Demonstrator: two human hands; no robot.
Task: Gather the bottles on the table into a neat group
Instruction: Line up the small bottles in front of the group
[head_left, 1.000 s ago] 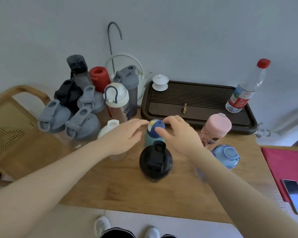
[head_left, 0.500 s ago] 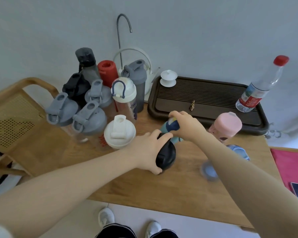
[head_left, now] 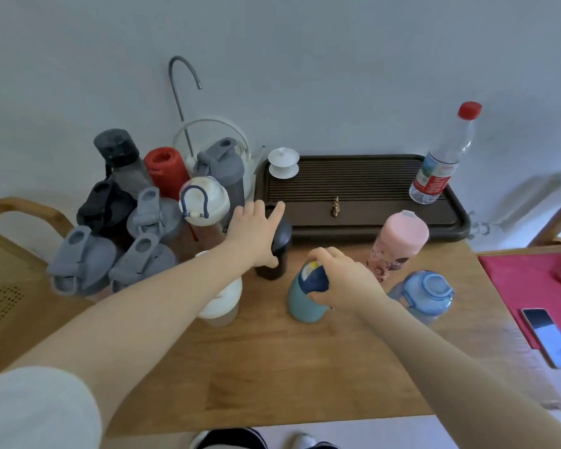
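Nearest the lower edge of the frame, two bare forearms reach up over the wooden table (head_left: 272, 367). The right hand (head_left: 344, 283), just right of centre, is closed over the dark blue cap of a teal bottle (head_left: 305, 299), which stands upright on the bare wood. Beside it, at centre left, a white-lidded bottle (head_left: 222, 301) sits partly under the left forearm. A little farther up, the left hand (head_left: 253, 231) lies with fingers spread and loose across the top of a black bottle (head_left: 274, 254); whether it actually grips the lid or only rests on it I cannot tell, since the hand covers it.

By my reading the task is well past halfway. The grey-lidded bottles (head_left: 110, 260), a red-capped one (head_left: 166, 170) and several others already stand packed together in the upper left of the frame, and the black bottle sits just beside that cluster. Still apart are the teal bottle, a pink bottle (head_left: 399, 244) and a pale blue bottle (head_left: 425, 293) at the right of centre, and a clear water bottle (head_left: 441, 163) with a red cap standing on the dark tea tray (head_left: 353, 196) at the upper right.

The tray takes up the far side of the table, with a small white lidded cup (head_left: 284, 163) at its left end, so room for the group is tight there. A phone (head_left: 551, 341) lies on a red cloth at the right edge.
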